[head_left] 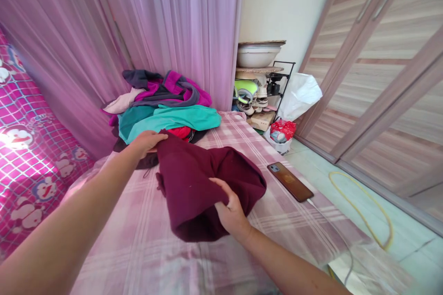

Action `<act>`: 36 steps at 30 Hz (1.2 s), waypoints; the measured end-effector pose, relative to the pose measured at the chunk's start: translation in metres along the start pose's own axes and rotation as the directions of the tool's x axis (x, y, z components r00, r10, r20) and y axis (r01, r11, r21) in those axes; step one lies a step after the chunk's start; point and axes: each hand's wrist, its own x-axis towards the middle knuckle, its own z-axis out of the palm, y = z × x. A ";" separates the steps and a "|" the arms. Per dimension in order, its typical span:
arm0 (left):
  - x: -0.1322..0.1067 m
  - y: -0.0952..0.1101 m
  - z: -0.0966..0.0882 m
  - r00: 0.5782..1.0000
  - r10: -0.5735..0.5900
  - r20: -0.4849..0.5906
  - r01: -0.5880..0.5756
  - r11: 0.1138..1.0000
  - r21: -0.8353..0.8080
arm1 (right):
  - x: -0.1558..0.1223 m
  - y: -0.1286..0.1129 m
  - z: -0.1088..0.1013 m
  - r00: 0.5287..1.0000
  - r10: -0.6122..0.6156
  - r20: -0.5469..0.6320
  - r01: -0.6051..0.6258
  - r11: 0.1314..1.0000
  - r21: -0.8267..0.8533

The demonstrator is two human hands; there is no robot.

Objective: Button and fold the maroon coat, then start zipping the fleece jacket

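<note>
Grasping a maroon garment (194,175) together, the left hand (146,143) pinches its far corner, the right hand (233,212) its open near edge.

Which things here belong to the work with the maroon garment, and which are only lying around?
Part of the work:
maroon garment, held by the left hand and right hand
probably also the clothes pile beyond it

Only lying around:
smartphone on the plaid bedspread
white basin
white plastic bag near the wardrobe

2 arms (93,198) outstretched, fingers (223,187) bent, gripping
</note>
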 end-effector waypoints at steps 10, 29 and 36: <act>-0.007 0.071 0.183 0.652 0.482 0.585 -0.636 0.768 0.076 | -0.006 0.008 -0.085 0.738 0.611 -0.286 -0.433 0.754 0.494; -0.018 0.035 0.242 0.576 0.280 0.768 -0.802 0.378 0.463 | 0.089 0.028 -0.192 0.796 0.596 -0.106 -0.589 0.725 -0.356; 0.051 0.026 0.209 0.724 0.235 0.648 -0.679 0.410 0.609 | 0.085 0.023 -0.213 0.550 0.822 0.148 -0.835 0.548 0.057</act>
